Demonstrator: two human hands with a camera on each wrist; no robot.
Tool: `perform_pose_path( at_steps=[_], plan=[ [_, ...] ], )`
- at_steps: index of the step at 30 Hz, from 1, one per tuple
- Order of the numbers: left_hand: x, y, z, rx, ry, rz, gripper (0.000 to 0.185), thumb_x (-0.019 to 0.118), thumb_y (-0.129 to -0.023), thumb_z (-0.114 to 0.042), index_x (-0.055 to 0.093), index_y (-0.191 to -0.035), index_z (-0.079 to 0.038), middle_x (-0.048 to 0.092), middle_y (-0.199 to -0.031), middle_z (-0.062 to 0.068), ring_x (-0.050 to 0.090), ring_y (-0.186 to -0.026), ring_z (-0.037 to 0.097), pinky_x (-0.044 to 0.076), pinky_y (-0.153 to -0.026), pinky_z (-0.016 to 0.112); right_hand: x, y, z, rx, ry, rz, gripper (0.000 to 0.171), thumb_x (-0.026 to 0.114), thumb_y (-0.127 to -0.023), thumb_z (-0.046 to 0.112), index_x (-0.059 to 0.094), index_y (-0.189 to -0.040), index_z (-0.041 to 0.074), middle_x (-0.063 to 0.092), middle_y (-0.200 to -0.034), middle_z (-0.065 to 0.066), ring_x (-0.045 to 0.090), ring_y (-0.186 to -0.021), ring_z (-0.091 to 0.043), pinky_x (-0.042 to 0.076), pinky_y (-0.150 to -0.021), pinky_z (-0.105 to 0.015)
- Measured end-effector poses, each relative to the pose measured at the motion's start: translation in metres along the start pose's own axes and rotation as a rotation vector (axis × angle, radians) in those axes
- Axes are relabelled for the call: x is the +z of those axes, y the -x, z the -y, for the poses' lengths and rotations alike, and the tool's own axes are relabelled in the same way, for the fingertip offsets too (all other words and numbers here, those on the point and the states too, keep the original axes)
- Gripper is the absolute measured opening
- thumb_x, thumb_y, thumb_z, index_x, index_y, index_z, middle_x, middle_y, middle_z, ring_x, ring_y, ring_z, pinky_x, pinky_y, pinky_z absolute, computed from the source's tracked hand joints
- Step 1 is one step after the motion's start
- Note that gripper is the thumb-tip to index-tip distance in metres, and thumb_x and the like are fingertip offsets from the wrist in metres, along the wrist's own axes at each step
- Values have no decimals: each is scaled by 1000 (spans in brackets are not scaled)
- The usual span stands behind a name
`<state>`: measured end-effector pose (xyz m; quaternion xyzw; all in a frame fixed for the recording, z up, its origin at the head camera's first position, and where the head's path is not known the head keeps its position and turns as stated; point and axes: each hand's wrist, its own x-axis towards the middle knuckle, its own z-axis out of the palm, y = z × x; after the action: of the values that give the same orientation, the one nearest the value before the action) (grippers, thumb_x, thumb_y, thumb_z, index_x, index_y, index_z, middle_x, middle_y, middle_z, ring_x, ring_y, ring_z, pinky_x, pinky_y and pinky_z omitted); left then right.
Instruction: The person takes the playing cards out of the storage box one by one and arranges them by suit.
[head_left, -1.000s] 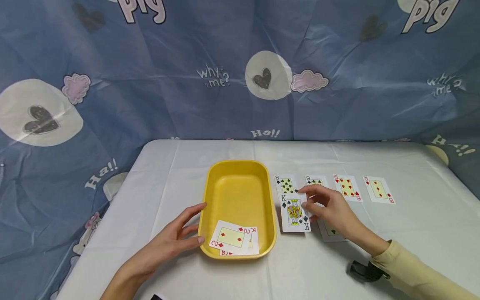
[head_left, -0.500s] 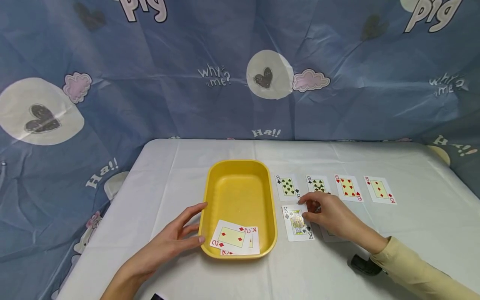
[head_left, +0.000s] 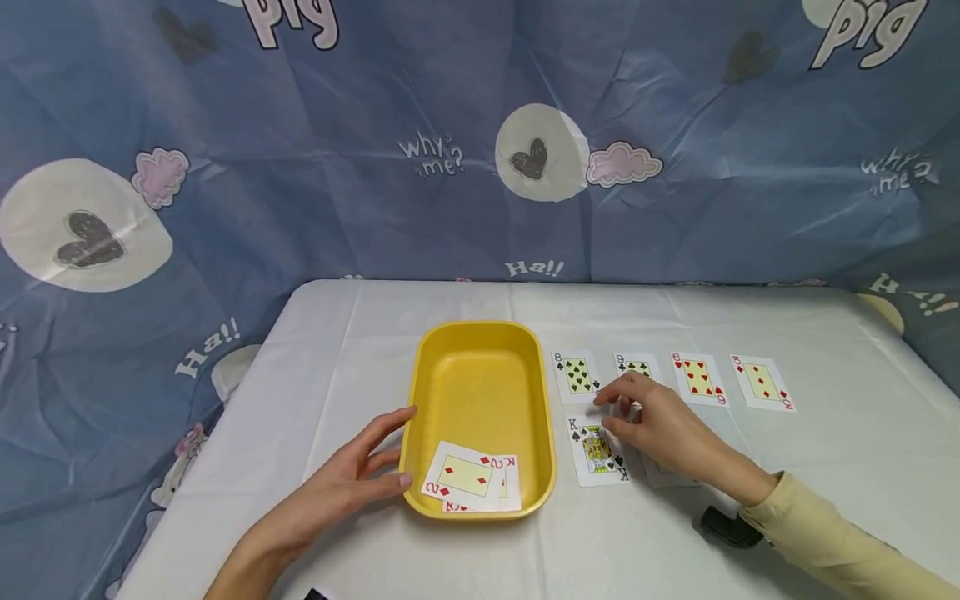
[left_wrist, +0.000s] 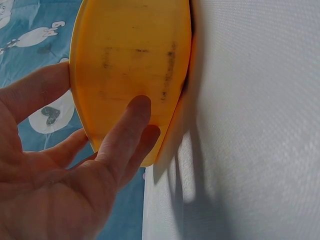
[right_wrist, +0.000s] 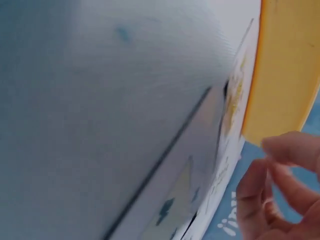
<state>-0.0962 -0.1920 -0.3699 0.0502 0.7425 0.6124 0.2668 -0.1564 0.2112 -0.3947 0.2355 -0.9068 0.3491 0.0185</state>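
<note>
A yellow tray [head_left: 480, 379] stands on the white table [head_left: 360, 367], with a two of diamonds [head_left: 463, 475] lying over a red king in its near end. My left hand [head_left: 390, 450] rests with straight fingers against the tray's left wall [left_wrist: 130, 65]. A king of spades [head_left: 597, 450] lies flat, face up, just right of the tray. My right hand [head_left: 606, 408] hovers at that card's far edge with loosely curled fingers [right_wrist: 270, 180] holding nothing. It partly covers another card [head_left: 663, 473].
A row of face-up cards lies beyond the right hand: eight of clubs [head_left: 576, 375], nine of clubs [head_left: 636, 365], six of hearts [head_left: 697, 377], three of diamonds [head_left: 761, 382]. A blue printed cloth [head_left: 300, 192] hangs behind the table. A black strap [head_left: 723, 527] sits on my right wrist.
My right hand drew the king of spades toward me, laid it flat beside the tray and lifted its fingers off it. The left hand stayed on the tray.
</note>
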Motion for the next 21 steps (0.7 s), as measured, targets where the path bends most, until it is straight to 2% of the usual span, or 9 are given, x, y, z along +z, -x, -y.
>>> perform_pose_path(
  at_steps=[3,6,10,12,17,21],
  plan=[
    [0,-1,1,-5,4,2,73,71,-92,-25,31,-153,-29,17,-160,1,45,-133,26,39,-102,48,0,-3,5,-65,-117,-32,26,73,-85,-4,69,-104,13,64,-101,0,57,-85,-13,52,-72,-27],
    [1,-1,1,-7,8,2,73,71,-92,-25,32,-152,-29,16,-160,2,46,-132,26,39,-102,48,1,-9,13,-123,-247,-46,25,72,-88,-1,69,-106,15,66,-104,-2,61,-88,-14,53,-78,-29],
    [0,-2,1,-9,15,5,72,71,-92,-25,32,-152,-29,17,-160,2,46,-132,26,38,-102,49,4,-16,28,-163,-376,-27,22,70,-92,7,67,-110,20,66,-108,1,62,-94,-15,51,-85,-30],
    [1,-1,1,-11,15,2,72,71,-92,-25,32,-152,-29,17,-160,2,46,-132,26,37,-103,50,7,-20,37,-184,-426,-10,23,69,-93,7,66,-113,17,65,-110,0,62,-96,-16,51,-86,-32],
    [1,-1,0,-10,8,-9,73,72,-91,-25,32,-152,-30,18,-160,1,46,-131,25,37,-103,50,20,-30,60,-278,-498,84,32,69,-91,1,63,-120,14,63,-115,-3,61,-102,-20,52,-86,-35],
    [1,0,1,-5,3,-7,73,72,-92,-25,32,-152,-30,18,-160,1,46,-132,26,35,-104,52,33,-40,74,-331,-508,231,33,69,-93,8,61,-123,18,60,-121,1,59,-108,-23,52,-87,-36]
  ],
)
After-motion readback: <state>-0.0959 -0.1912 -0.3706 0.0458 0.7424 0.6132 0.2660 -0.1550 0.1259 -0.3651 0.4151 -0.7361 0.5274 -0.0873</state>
